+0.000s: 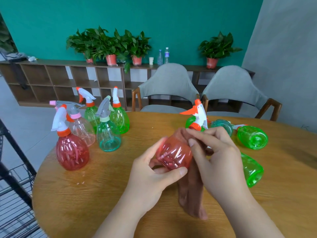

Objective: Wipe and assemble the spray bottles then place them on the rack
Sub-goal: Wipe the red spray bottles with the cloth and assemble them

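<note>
Found a round wooden table (pixel 106 194) filling the foreground. Noted a black wire rack (pixel 15 177) at the left edge, just beside the table. Recorded two grey chairs (pixel 169 83) drawn up at the far side.

Logged five assembled spray bottles standing upright in a cluster on the table's left part: a red one (pixel 72 152) nearest, a clear one with pink collar (pixel 82 129) just behind it, a teal one (pixel 108 138) to its right, and two green ones (pixel 120 117) at the rear.

Observed the left hand (pixel 149 177) curled round the base end of a red bottle body (pixel 175 155), thumb on the near side, holding it tilted above the table's centre. Observed the right hand (pixel 217 160) pinching a brown cloth (pixel 192 194) against the upper end of that bottle, with the neck hidden by cloth and fingers. Traced the cloth hanging from that pinch down between the hands to the tabletop.

Counted two green bottle bodies (pixel 252 138) lying on their sides at the right, well apart from the standing cluster, and a teal body (pixel 223 126) lying behind them. Spotted a white-and-orange spray head (pixel 199 112) just behind the right fingertips, against another green bottle; cannot tell whether screwed on.
</note>
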